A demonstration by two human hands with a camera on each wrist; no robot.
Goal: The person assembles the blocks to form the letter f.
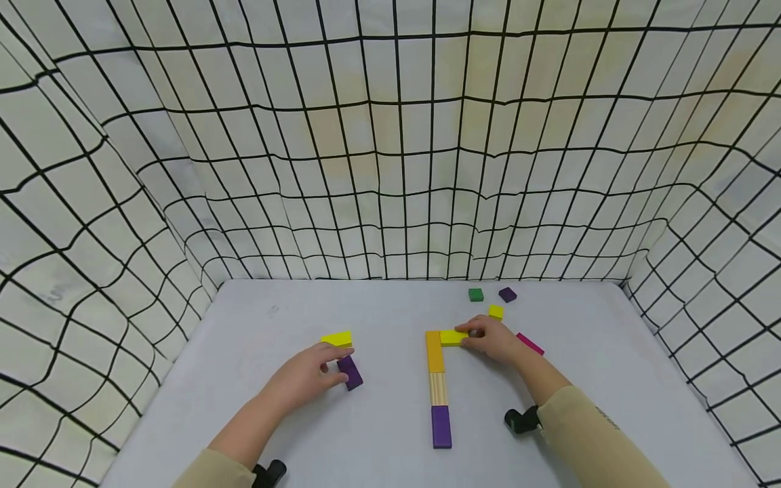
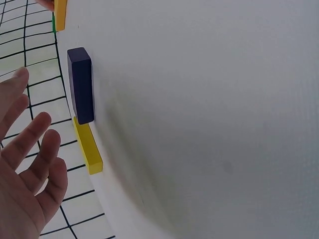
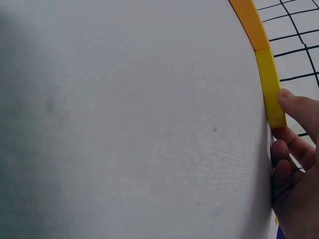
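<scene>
My right hand (image 1: 497,341) pinches the yellow block (image 1: 451,338) by its three-o'clock end, likely so the other meets the orange block (image 1: 434,352); my left hand (image 1: 305,377) gapes.

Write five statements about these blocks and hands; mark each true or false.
1. The right hand pinches a yellow block. True.
2. That yellow block touches no other block. False: it touches the orange block.
3. A striped block lies between the orange block and the column's purple block. True.
4. The left hand is beside a loose purple block. True.
5. Nothing pink is in view. False: a pink block lies near the right hand.
</scene>
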